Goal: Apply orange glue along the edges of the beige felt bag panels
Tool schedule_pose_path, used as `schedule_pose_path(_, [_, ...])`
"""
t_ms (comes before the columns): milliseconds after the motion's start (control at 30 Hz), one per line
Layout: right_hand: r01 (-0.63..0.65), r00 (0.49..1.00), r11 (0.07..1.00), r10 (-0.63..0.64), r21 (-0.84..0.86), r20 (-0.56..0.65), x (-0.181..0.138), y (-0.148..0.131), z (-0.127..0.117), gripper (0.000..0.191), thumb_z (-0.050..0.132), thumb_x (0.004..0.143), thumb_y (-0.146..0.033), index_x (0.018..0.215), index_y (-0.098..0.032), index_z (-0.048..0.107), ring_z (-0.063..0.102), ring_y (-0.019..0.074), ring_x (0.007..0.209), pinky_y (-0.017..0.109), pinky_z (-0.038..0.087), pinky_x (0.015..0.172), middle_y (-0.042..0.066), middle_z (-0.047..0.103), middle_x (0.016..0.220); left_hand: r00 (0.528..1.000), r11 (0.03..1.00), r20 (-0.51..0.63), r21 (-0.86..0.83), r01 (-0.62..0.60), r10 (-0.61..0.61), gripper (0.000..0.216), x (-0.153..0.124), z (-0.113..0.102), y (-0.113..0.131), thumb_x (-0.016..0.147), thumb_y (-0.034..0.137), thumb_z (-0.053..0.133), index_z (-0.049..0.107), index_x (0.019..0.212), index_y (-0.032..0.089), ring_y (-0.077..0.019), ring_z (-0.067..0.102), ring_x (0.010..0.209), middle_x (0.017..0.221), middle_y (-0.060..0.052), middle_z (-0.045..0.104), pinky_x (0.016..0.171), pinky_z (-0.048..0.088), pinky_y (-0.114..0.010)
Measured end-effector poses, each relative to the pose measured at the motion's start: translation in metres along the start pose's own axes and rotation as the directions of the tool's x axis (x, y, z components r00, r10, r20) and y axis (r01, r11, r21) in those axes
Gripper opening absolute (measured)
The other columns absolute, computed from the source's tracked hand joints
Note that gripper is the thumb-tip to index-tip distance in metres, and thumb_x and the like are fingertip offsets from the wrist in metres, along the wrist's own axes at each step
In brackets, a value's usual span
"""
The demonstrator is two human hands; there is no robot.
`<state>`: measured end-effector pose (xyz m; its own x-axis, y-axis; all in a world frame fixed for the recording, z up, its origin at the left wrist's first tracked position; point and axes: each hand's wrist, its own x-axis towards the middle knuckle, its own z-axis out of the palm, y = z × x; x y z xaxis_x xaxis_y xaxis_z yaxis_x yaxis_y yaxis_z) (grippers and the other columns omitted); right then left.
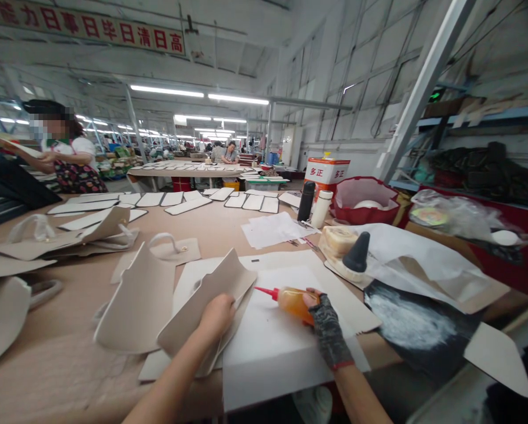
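Your left hand [218, 318] is gripping a beige piece [191, 313]; your right hand [328, 328] is holding a bottle [292, 301], red tip [270, 292] poking out.

Red-tipped bottle [291, 301] in right hand [328, 327]

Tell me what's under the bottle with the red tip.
A white sheet shows beneath the bottle. The patch covered by the bottle and your right hand can't be seen.
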<state>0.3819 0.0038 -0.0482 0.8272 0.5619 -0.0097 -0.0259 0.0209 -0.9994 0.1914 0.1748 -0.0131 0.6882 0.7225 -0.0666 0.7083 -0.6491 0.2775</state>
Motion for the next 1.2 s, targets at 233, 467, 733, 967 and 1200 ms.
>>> schedule_pose_path(233, [0.064,0.998,0.983,-0.065,-0.173,0.004,0.013,-0.011,0.010,0.052,0.055,0.071,-0.056,0.108,-0.020,0.048,0.061,0.0221,0.077,0.027,0.053,0.045,0.008,0.056,0.102,1.000,0.995,0.013,-0.101,-0.011,0.012,0.035,0.005,0.000,-0.005,0.077,0.009,0.040,0.071,0.092,0.015,-0.0192,0.062,0.093,0.097,-0.010,0.070,0.078,0.042,-0.023])
schedule_pose_path(467, [0.100,0.995,0.961,-0.103,-0.257,0.000,0.026,-0.017,0.019,0.049,0.056,0.071,-0.054,0.107,-0.021,0.050,0.061,0.0224,0.077,0.026,0.052,0.043,0.009,0.057,0.103,1.000,0.989,0.009,-0.145,0.002,-0.001,0.034,0.004,0.002,-0.005,0.078,0.009,0.040,0.071,0.091,0.013,-0.0209,0.062,0.092,0.098,-0.011,0.070,0.077,0.041,-0.024])
schedule_pose_path(733, [0.122,0.991,0.930,-0.136,-0.346,-0.015,0.043,-0.018,0.025,0.047,0.055,0.071,-0.051,0.106,-0.019,0.051,0.061,0.0206,0.074,0.025,0.051,0.045,0.009,0.058,0.098,1.000,0.989,-0.004,-0.150,0.000,0.000,0.034,0.003,0.004,-0.006,0.080,0.011,0.040,0.071,0.093,0.015,-0.0207,0.062,0.095,0.100,-0.010,0.070,0.081,0.042,-0.024])
schedule_pose_path(967, [0.022,0.999,0.931,-0.032,-0.364,-0.023,0.049,-0.030,0.023,0.040,0.056,0.072,-0.047,0.103,-0.022,0.051,0.060,0.0180,0.070,0.024,0.051,0.042,0.006,0.057,0.096,1.000,0.989,-0.009,-0.148,0.009,-0.010,0.035,0.005,0.009,-0.008,0.081,0.015,0.041,0.069,0.101,0.014,-0.0209,0.060,0.101,0.107,-0.011,0.068,0.088,0.041,-0.025])
schedule_pose_path(1200, [0.025,0.988,0.975,0.010,-0.220,0.155,0.045,-0.039,0.012,0.049,0.067,0.066,-0.043,0.106,-0.022,0.049,0.061,0.0182,0.074,0.023,0.053,0.046,0.004,0.057,0.094,1.000,0.990,-0.012,-0.138,0.004,-0.006,0.033,0.003,0.004,-0.005,0.083,0.016,0.041,0.070,0.100,0.015,-0.0213,0.060,0.101,0.105,-0.010,0.069,0.088,0.041,-0.025])
